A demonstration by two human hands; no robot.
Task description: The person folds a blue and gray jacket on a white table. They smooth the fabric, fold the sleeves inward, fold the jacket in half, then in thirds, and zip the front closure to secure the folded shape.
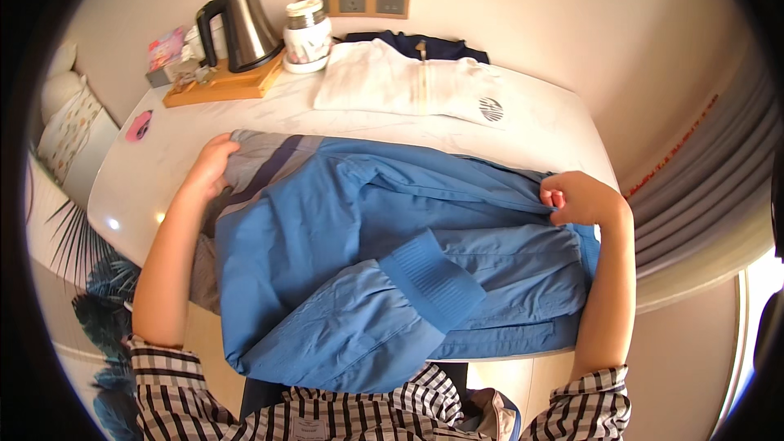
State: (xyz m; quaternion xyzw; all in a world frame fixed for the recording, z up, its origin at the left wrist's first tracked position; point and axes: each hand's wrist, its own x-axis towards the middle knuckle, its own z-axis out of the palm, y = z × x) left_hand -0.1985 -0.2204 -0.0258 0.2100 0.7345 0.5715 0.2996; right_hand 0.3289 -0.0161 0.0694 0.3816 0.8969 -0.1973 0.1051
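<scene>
A blue jacket (pixel 294 226) with a grey and dark-striped shoulder part lies spread over the white marble-look table (pixel 147 177), its near side hanging over the front edge. My left hand (pixel 214 162) pinches the grey part at the jacket's far left corner. At the right, my right hand (pixel 572 199) has its fingers curled round the blue cloth near the hem. One sleeve is folded across the front, its ribbed cuff (pixel 435 278) pointing to the right. Farther back on the table is a folded white zip garment (pixel 373 79) with a dark round print.
Behind the white garment lies a dark navy cloth (pixel 444 49). A steel kettle (pixel 251 27) stands on a wooden tray (pixel 214 95), beside a white jar (pixel 307 37). A pink item (pixel 139 126) lies at the left; a grey curtain (pixel 704 184) hangs at the right.
</scene>
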